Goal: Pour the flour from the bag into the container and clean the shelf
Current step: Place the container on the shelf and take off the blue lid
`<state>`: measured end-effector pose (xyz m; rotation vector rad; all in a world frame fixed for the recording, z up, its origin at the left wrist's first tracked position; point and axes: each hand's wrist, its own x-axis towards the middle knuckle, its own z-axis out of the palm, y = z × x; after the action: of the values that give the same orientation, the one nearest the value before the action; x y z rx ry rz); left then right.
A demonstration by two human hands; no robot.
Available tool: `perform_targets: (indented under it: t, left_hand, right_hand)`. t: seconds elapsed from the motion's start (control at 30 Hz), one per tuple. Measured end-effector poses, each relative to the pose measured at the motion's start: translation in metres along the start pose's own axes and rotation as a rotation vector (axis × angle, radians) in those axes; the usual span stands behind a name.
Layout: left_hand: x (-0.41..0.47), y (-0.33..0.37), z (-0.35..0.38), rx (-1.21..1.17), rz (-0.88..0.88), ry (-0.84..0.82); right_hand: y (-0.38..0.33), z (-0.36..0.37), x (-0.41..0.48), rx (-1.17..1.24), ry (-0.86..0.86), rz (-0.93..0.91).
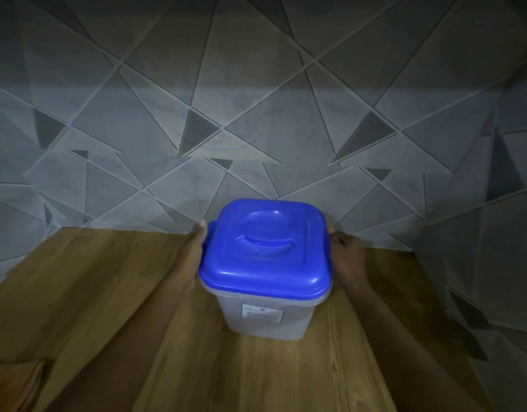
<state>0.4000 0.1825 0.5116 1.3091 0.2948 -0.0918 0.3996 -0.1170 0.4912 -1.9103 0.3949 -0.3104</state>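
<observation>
A translucent white plastic container (265,319) with a blue lid (266,248) stands upright on the wooden shelf (107,307), near the middle. The lid is on. A white label shows on the container's front. My left hand (194,257) grips the container's left side just under the lid, and my right hand (347,260) grips its right side. Most of the fingers are hidden behind the container. No flour bag is in view.
A wall of grey tiles with a triangle pattern (256,129) rises behind the shelf and wraps round on the right (479,263). The shelf's back edge lies just behind the container. Bare wood stretches to the left and in front.
</observation>
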Motion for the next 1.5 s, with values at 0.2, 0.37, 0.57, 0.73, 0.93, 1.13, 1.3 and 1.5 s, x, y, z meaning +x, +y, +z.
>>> perform_targets:
  t: [0.2,0.37,0.57,0.73,0.93,1.13,1.3,1.5]
  left_hand:
    - [-0.003,0.002,0.014,0.040,0.114,-0.042]
    - [-0.006,0.004,0.022,-0.013,0.125,-0.035]
    - [0.002,0.014,0.020,0.083,0.199,-0.004]
    - [0.003,0.038,0.039,0.085,0.239,-0.070]
    - [0.002,0.058,0.110,-0.054,0.315,0.006]
    - [-0.030,0.009,0.208,-0.224,0.202,-0.169]
    - [-0.052,-0.051,0.256,0.031,0.277,-0.230]
    - [-0.059,-0.116,0.267,0.329,0.225,-0.174]
  right_hand:
    - [-0.005,0.006,0.001,0.056,-0.006,0.001]
    - [-0.014,0.009,0.001,0.234,-0.040,0.068]
    - [-0.028,0.006,0.002,0.391,-0.058,0.126]
    - [-0.051,-0.020,0.004,0.607,0.004,0.067]
    - [-0.029,-0.079,0.002,1.074,-0.027,0.125]
    - [0.013,-0.121,-0.010,1.330,0.094,0.225]
    - [0.054,-0.144,-0.022,1.331,0.252,0.345]
    - [0.092,-0.155,-0.040,1.169,0.247,0.432]
